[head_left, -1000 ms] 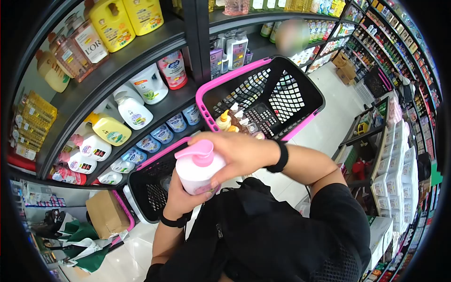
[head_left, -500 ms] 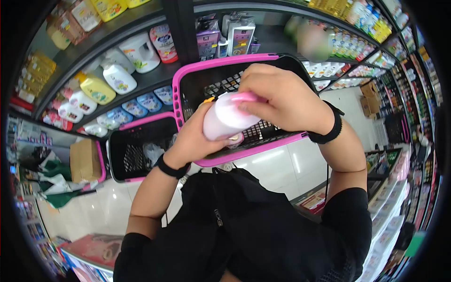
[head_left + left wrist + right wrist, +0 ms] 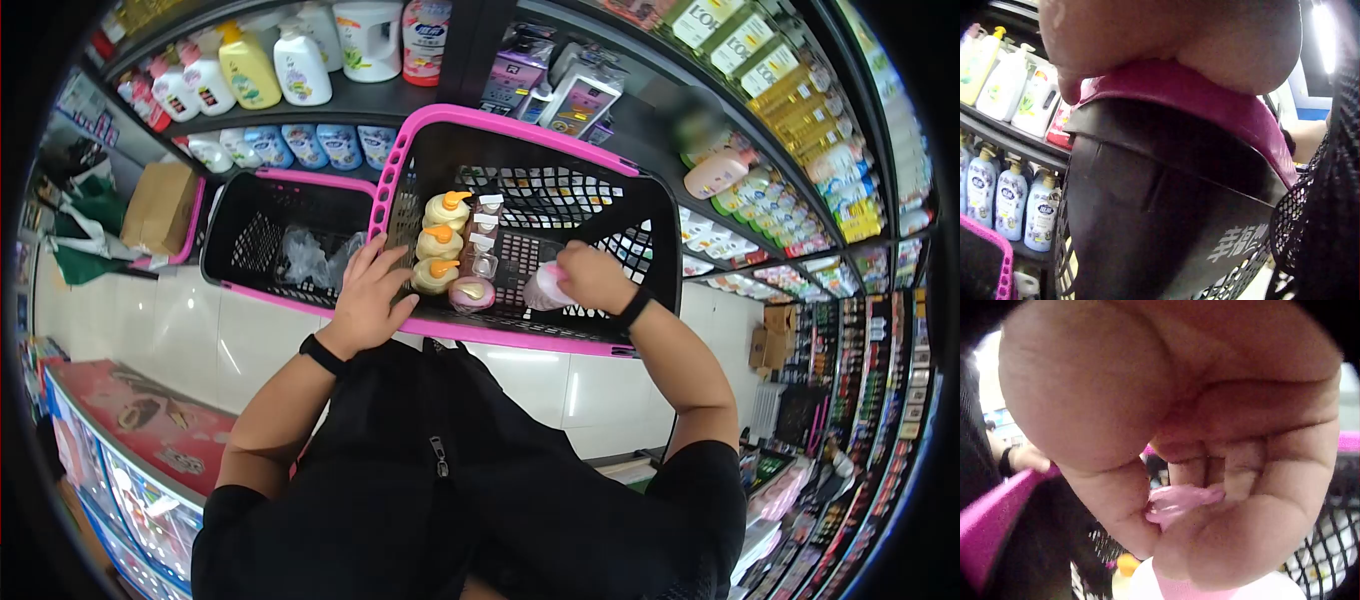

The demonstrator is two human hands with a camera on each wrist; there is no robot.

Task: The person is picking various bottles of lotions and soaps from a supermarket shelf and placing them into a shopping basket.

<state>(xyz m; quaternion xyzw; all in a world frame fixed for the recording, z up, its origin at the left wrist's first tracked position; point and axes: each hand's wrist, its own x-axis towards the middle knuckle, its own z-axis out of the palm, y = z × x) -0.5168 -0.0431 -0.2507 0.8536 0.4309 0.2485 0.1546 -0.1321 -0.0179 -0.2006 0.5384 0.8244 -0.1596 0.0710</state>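
Note:
A black basket with a pink rim (image 3: 520, 338) stands before me. Inside it, toward the right, my right hand (image 3: 597, 280) grips the top of a white and pink pump bottle (image 3: 543, 288). In the right wrist view, the fingers curl around its pink pump head (image 3: 1185, 503). My left hand (image 3: 368, 300) rests on the basket's left rim with its fingers spread; its palm lies over the rim in the left wrist view. Along the basket's left side stand cream bottles with orange pumps (image 3: 440, 242), brown bottles with clear caps (image 3: 483, 240) and a pink bottle with a gold top (image 3: 472, 293).
Another black basket (image 3: 240, 215) with clear plastic bags (image 3: 312, 258) sits at the left, beside a cardboard box (image 3: 160, 210). Behind the baskets, shelves hold several bottles, such as a yellow pump bottle (image 3: 248, 70). A glass-sided case (image 3: 130, 400) stands at the lower left.
The pump bottle has gone from both hands near my chest down into the basket. My left hand has let go of it and moved to the rim; my right hand still holds its pump.

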